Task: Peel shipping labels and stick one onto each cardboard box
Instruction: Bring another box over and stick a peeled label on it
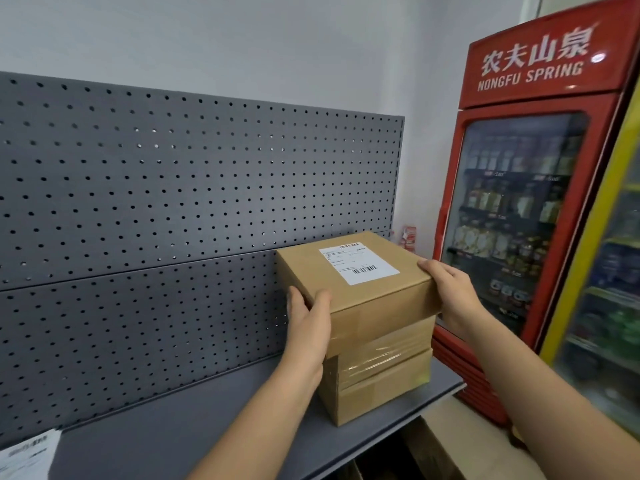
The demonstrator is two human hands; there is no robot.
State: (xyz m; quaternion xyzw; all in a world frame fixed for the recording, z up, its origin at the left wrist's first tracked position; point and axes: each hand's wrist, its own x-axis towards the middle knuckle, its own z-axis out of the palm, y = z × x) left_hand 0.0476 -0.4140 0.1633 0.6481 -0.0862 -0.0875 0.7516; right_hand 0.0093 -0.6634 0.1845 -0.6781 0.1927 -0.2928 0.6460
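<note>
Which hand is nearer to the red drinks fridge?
The right hand. It grips the right side of the top box, beside the red fridge; the left hand holds the box's opposite, left side.

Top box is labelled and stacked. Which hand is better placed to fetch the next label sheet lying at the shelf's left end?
Left, probably. The left hand grips the top box on the side facing the label sheet at the shelf's left end. The right hand would have to cross the stack.
</note>
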